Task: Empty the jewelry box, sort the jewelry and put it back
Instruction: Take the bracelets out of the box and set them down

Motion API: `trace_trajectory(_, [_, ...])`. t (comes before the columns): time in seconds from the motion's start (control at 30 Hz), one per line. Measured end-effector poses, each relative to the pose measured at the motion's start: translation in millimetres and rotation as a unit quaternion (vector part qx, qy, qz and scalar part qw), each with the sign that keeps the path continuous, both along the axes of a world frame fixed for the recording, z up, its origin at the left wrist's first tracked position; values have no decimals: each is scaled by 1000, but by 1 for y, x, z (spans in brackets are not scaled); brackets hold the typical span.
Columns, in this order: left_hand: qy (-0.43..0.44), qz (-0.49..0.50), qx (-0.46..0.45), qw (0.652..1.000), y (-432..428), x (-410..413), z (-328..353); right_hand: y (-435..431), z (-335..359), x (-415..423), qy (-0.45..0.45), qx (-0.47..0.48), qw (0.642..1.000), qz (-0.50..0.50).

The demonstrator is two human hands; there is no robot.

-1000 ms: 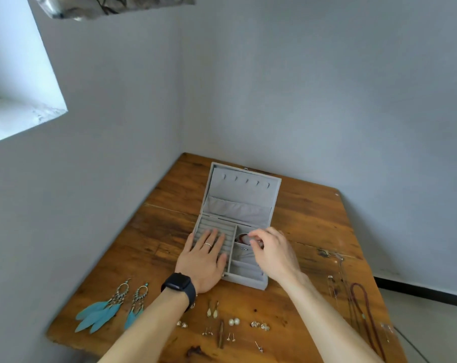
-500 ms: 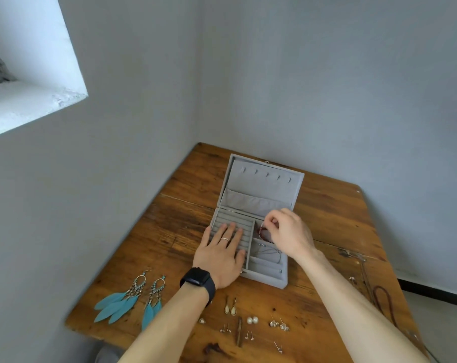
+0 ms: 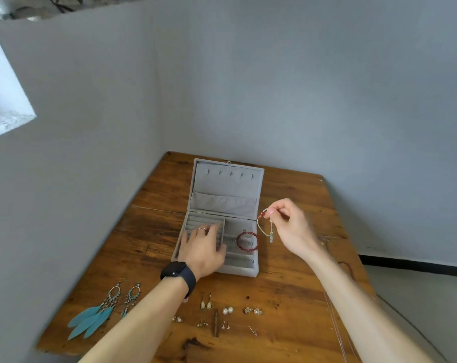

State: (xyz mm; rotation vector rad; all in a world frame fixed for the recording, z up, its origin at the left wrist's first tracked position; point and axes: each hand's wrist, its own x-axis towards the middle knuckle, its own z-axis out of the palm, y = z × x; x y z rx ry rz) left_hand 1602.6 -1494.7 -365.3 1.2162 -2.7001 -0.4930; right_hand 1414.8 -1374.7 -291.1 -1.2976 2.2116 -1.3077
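I see a brown wooden table (image 3: 287, 284) in a corner, a gray jewelry box (image 3: 227, 184) lying open in its middle, two blue feather earrings (image 3: 101, 313) near the front left, rows of small earrings (image 3: 227, 310) along the front

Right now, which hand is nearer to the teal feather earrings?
Left. The left hand rests on the jewelry box, behind the feather earrings and to their right; the right hand is farther, past the box's right side, pinching a beaded chain.
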Motion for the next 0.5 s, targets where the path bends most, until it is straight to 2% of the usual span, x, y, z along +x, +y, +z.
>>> trace_trajectory(0.07, [51,-15,7,999,13,-18,9,11,0,2,-9,1,1000,-2])
trace_trajectory(0.13, [58,-49,-5,997,26,-38,15,23,-1,3,-18,-1,1000,-9])
trace_trajectory(0.23, [-12,-94,-46,994,37,-60,19,43,-5,5,-29,-13,999,-19])
trace_trajectory(0.33, [-90,-93,-105,986,38,-72,20,62,-8,5,-40,-24,999,-23])
trace_trajectory(0.5, [-115,-95,-150,977,30,-76,22,92,-7,-7,-48,-24,998,-39])
